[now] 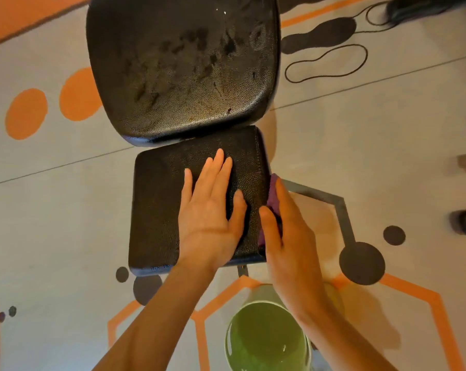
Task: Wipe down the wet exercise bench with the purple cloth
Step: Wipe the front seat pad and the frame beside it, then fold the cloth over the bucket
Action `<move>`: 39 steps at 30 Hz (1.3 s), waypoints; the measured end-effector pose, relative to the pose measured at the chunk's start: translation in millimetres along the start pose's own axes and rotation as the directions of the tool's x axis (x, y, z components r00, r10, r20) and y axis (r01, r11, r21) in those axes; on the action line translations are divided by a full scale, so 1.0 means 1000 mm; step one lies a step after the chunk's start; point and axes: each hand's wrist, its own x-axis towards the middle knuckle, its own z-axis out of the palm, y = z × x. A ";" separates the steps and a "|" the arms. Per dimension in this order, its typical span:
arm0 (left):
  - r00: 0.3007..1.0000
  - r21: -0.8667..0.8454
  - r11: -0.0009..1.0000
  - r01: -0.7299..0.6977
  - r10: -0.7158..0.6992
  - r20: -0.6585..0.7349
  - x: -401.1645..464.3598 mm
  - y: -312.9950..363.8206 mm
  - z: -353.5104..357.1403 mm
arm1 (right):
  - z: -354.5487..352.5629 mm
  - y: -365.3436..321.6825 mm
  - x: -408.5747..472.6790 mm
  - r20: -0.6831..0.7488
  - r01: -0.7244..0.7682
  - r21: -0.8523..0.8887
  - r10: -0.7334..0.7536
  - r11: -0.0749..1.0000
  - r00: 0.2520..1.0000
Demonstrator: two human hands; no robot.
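Left hand [210,210] lies flat on seat pad [156,204]; bare pad left of it. Green bucket [266,336] stands below right hand [288,236].

Grey floor [52,210] — orange dots [26,113], dark blobs, orange hexagon outlines [438,303], warm light

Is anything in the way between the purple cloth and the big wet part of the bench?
Nothing visible blocks it. The right hand presses the purple cloth against the small seat pad's right edge; the wet back pad lies just beyond, bare. The left hand rests flat beside it.
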 end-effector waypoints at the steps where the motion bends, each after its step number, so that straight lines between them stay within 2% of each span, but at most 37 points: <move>1: 1.000 0.000 1.000 0.028 -0.028 -0.009 -0.002 0.001 -0.001 | 0.000 0.001 -0.007 -0.011 0.000 -0.041 -0.001 0.999 1.000; 4: 0.995 -0.075 0.993 0.091 -0.094 -0.036 -0.022 0.002 0.000 | -0.001 0.003 -0.029 -0.045 -0.001 -0.122 -0.004 0.993 0.999; 6: 0.997 -0.127 0.991 0.050 -0.057 -0.058 -0.048 0.001 0.000 | -0.002 0.005 -0.048 -0.059 -0.027 -0.157 0.018 0.987 0.998; 9: 0.997 -0.152 0.988 0.026 -0.037 -0.067 -0.086 -0.007 0.002 | -0.004 0.009 -0.080 -0.060 -0.105 -0.180 0.096 0.978 0.994; 12: 0.999 -0.123 0.992 0.037 -0.038 -0.011 -0.113 -0.015 -0.001 | -0.002 0.009 -0.112 -0.045 -0.194 -0.193 0.189 0.962 0.981; 14: 1.000 -0.133 0.991 0.028 -0.027 0.005 -0.128 -0.017 -0.007 | 0.000 0.005 -0.131 -0.055 -0.230 -0.177 0.223 0.957 0.973; 17: 0.996 -0.254 0.963 0.086 -0.080 0.032 -0.153 -0.015 -0.018 | 0.002 -0.008 -0.154 -0.089 -0.285 -0.110 0.276 0.952 0.957; 21: 0.982 -0.376 0.912 0.165 -0.117 0.147 -0.195 0.001 -0.033 | 0.002 -0.019 -0.180 -0.151 -0.319 -0.002 0.315 0.948 0.937; 23: 0.970 -0.442 0.878 0.184 -0.091 0.224 -0.213 0.010 -0.037 | 0.002 -0.018 -0.192 -0.178 -0.337 0.030 0.337 0.941 0.925; 25: 0.948 -0.552 0.802 0.228 -0.054 0.314 -0.229 0.021 -0.040 | 0.002 -0.013 -0.201 -0.197 -0.337 0.033 0.336 0.941 0.921; 27: 0.900 -0.690 0.629 0.359 -0.039 0.433 -0.243 0.033 -0.044 | 0.001 -0.007 -0.208 -0.215 -0.325 0.062 0.331 0.944 0.919; 29: 0.846 -0.754 0.430 0.497 -0.049 0.530 -0.255 0.044 -0.043 | -0.001 -0.001 -0.214 -0.212 -0.353 0.166 0.383 0.921 0.899; 30: 0.823 -0.747 0.387 0.540 -0.059 0.564 -0.260 0.047 -0.041 | -0.003 0.001 -0.216 -0.193 -0.386 0.235 0.432 0.892 0.881; 33: 0.792 -0.721 0.364 0.590 -0.086 0.605 -0.269 0.050 -0.029 | -0.012 0.008 -0.221 -0.109 -0.472 0.390 0.549 0.790 0.829; 39: 0.765 -0.642 0.449 0.622 -0.174 0.620 -0.274 0.049 -0.008 | -0.035 0.033 -0.226 -0.108 -0.542 0.449 0.645 0.711 0.756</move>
